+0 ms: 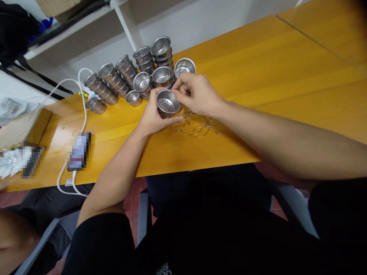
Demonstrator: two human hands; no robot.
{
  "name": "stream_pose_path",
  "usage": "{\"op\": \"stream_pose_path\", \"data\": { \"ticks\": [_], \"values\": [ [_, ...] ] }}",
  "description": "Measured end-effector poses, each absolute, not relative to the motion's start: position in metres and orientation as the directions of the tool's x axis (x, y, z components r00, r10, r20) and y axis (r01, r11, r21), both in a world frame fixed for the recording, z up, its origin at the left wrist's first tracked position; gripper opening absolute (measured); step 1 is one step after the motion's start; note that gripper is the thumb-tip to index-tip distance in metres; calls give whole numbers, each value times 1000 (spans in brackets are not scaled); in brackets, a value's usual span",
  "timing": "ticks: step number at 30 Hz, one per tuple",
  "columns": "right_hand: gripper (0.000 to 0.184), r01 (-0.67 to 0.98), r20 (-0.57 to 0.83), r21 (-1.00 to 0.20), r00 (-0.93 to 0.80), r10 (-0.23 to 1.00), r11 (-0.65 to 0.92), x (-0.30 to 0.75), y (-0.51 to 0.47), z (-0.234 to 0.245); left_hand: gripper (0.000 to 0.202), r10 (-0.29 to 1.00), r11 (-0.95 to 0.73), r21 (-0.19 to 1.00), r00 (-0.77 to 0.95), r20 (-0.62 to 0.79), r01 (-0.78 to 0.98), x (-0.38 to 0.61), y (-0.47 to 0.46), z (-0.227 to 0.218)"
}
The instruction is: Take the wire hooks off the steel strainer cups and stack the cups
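Note:
My left hand (153, 116) is wrapped round a small perforated steel cup (166, 103), holding it tilted just above the yellow table (258, 84). My right hand (196, 93) is closed in a pinch at the cup's rim; what it pinches is too small to make out. Several thin wire rings (195, 126) lie on the table right under both hands. Behind them stand stacks of the same perforated steel cups (137, 74), some leaning in rows.
A white cable (82, 114) runs across the table's left part to a phone (78, 151). White gloves (11, 162) lie at the far left edge. A shelf frame (126, 23) stands behind the table. Another person's arm (14, 233) shows at the bottom left.

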State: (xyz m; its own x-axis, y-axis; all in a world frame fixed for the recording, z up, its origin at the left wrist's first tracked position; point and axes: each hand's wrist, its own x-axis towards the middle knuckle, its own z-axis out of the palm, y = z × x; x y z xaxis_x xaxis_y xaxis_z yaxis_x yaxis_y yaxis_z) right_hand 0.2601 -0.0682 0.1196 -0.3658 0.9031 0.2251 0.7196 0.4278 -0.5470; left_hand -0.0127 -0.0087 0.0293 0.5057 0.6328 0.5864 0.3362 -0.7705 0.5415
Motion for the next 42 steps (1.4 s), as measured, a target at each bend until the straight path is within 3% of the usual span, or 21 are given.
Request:
{"op": "stream_pose_path", "data": {
  "ticks": [7,12,16,31,37,42],
  "values": [
    [51,729,240,-535,-353,904,427,257,-59,110,128,657,-747,576,503,562,332,-10,-9,25],
    [26,463,402,-739,-281,872,490,255,-49,94,126,617,-783,524,530,582,336,-12,-4,22],
    [38,311,445,-799,-267,855,514,254,-47,91,124,581,-812,480,542,607,332,-13,-3,20],
    [29,295,469,-796,-252,846,529,253,-43,85,120,559,-826,472,547,623,307,-12,1,18],
    [24,-24,565,-786,-432,703,617,262,-31,79,110,572,-814,510,535,622,278,-19,2,22],
    [52,-188,546,-813,-576,608,552,272,-26,81,102,602,-784,569,531,596,250,-24,4,24]
  ]
}}
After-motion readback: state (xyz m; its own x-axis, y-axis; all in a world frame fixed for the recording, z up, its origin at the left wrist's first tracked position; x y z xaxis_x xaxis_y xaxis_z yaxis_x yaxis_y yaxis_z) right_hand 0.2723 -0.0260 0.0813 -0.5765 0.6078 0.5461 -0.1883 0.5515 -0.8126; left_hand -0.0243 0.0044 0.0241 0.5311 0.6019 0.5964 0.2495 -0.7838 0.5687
